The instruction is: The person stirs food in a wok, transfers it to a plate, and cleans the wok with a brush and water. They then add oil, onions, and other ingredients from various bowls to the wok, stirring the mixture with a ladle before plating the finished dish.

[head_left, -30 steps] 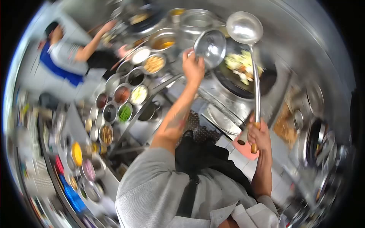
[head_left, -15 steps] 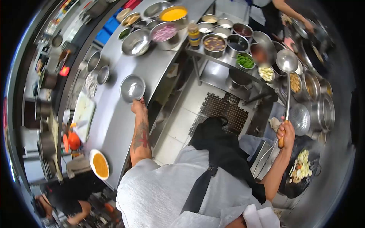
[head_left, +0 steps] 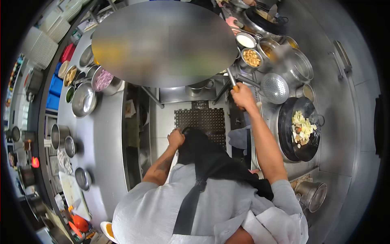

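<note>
Two hands: right hand (head_left: pixel 243 96) grips a wood-ended metal handle (head_left: pixel 232 79) just above centre-right, far end blurred out. Left hand (head_left: pixel 176 138) is curled by the apron (head_left: pixel 205 149) mid-frame, can't tell if it's holding anything. Wok (head_left: pixel 306 150) of chopped veg (head_left: pixel 303 127) sits at right.

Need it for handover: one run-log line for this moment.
left grip: beside black apron | right grip: closed on utensil handle, far end obscured | wok: cut food inside
</note>
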`<state>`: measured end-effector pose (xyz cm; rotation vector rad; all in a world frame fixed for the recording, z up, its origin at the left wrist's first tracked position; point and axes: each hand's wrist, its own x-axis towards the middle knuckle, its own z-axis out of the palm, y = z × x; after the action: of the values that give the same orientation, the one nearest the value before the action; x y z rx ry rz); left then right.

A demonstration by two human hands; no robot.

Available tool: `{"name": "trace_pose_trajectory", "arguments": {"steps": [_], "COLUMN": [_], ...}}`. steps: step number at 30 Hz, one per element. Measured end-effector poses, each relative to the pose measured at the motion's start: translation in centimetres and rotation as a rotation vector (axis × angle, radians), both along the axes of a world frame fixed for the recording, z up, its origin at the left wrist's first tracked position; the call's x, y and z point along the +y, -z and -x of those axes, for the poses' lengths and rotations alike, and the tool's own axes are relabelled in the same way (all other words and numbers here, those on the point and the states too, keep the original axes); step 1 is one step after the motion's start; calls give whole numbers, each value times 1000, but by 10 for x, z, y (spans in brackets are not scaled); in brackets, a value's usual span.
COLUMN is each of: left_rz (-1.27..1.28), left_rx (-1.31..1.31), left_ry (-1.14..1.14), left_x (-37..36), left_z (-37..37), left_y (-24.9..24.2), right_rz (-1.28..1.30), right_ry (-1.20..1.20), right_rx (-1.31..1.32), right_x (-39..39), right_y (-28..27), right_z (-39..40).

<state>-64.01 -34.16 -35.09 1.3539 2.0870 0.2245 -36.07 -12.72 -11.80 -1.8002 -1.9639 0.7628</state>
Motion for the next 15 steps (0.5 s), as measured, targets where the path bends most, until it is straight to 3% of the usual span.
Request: {"name": "trace_pose_trajectory", "arguments": {"steps": [1,3,5,7,9,10,11,13,15], "left_rz": [-6,107,-9,19,-26,-24,-21,-9,-1], "left_rx": [-6,-214,-224,-148,-269,-313,-357,-343,-382], "left_ry": [18,187,251,316,272,247,227,320,469], "left_x": [19,46,61,82,93,96,98,102,102], "left_z": [10,22,19,9,2,-7,-18,-36,-58], "left_y": [21,57,54,33,48,40,35,23,10], "right_rz": [-155,-169,312,410,592,674,666,755,733], "right_ry": [-37,11,91,68,172,228,247,232,252], "right_rx": [-89,-166,-32,118,761,961,970,1291,1430], "right_x": [5,6,18,26,27,22,19,12,0], "right_y": [5,-8,-20,-10,-8,-24,-25,-30,-37], "right_z": [8,28,42,36,33,31,25,9,-10]}}
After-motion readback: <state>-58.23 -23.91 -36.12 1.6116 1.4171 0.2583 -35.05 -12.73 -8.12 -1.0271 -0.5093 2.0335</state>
